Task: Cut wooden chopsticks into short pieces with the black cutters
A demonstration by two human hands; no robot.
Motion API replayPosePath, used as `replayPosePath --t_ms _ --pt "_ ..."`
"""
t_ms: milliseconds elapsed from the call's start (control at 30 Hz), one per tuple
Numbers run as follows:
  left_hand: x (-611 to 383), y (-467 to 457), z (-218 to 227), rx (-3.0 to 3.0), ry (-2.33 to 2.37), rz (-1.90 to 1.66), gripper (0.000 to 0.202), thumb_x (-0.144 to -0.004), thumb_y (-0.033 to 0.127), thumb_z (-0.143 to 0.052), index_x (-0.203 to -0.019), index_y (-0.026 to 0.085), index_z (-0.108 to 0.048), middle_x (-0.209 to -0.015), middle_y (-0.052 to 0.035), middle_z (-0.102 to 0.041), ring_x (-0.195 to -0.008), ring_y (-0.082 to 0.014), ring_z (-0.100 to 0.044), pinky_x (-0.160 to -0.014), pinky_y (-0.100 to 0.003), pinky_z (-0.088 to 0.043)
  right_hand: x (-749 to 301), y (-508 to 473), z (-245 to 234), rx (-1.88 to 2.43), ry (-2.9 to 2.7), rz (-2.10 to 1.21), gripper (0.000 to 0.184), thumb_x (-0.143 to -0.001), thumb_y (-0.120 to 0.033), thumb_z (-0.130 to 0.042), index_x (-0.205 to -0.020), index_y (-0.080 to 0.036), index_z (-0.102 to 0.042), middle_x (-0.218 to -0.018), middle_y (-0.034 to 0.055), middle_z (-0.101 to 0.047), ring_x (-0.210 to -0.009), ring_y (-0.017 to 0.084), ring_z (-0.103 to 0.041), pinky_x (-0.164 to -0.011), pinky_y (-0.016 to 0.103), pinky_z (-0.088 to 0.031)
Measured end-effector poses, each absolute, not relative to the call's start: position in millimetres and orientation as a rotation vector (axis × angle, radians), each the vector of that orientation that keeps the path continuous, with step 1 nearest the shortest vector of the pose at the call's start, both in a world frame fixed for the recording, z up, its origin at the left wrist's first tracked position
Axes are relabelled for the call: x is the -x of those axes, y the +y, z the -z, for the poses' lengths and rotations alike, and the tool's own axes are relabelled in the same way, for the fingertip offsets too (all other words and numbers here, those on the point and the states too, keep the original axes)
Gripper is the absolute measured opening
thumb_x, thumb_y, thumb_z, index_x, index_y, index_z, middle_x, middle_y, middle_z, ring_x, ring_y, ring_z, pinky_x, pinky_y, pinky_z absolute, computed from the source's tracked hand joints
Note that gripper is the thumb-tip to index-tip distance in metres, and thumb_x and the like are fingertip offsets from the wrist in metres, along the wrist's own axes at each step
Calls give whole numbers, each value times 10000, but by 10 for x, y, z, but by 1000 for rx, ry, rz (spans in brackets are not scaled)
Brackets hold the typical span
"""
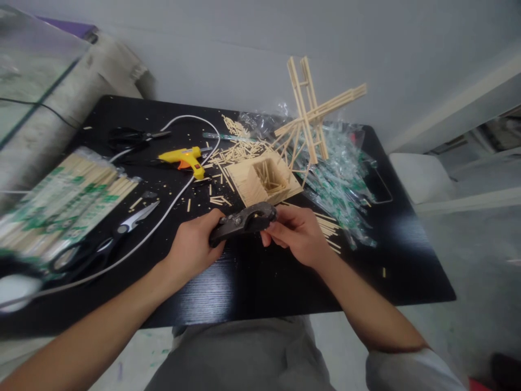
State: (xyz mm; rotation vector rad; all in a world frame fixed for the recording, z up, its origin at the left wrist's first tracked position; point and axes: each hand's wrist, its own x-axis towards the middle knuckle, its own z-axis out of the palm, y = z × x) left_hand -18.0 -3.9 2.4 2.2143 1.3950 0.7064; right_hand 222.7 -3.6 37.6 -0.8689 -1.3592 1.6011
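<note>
My left hand (194, 241) is closed around the handles of a dark hand cutter (244, 220), held above the front middle of the table. At the cutter's other end, my right hand (299, 232) has its fingers pinched together against the head. Whatever may be between those fingertips is hidden or too small to name. Just beyond the cutter stands a wooden stick model: a box-shaped base (271, 176) on a flat board, with several sticks inside it. A windmill-like cross of sticks (307, 117) leans up behind the base.
A yellow glue gun (183, 158) lies left of the model, its white cord (152, 231) looping across the black table (268, 288). Scissors (122, 231) and wrapped chopstick packs (61, 201) are at left. Loose stick pieces (240, 151) and plastic wrappers (337, 174) surround the model.
</note>
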Motion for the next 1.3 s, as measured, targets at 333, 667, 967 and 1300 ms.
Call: replayPosePath --t_ms 333,667,967,1300 --pt "194 -27 5 -2304 1291 -800 192 -769 141 -529 -937 195 -605 -789 -15 -674 -692 -181 -655 -642 -265 -481 -2272 -5 -297 694 -1312 -1830 233 -970 -358 -714 -876 -145 -728 -664 -1 -686 -442 43 -379 -415 203 -241" --pt "190 -42 -32 -2191 1335 -689 105 -756 158 -535 -842 214 -559 -702 16 -629 -608 -153 -598 -591 -246 -432 -2273 0 -275 713 -1310 -1842 243 -975 -370 -699 -891 -145 -734 -668 1 -677 -444 47 -383 -413 206 -222" --pt "208 -33 -41 -2215 1331 -692 80 -768 163 -530 -823 217 -553 -681 18 -613 -588 -153 -598 -581 -248 -429 -2253 -9 -266 676 -1302 -1834 205 -1000 -317 -674 -905 -145 -730 -671 -6 -666 -453 37 -383 -426 196 -224" --pt "210 -19 -27 -2278 1281 -730 204 -768 148 -534 -955 202 -595 -821 -24 -692 -729 -193 -670 -678 -285 -499 -2277 20 -240 687 -1355 -1866 322 -979 -448 -683 -878 -144 -704 -670 7 -677 -444 48 -376 -415 207 -225"
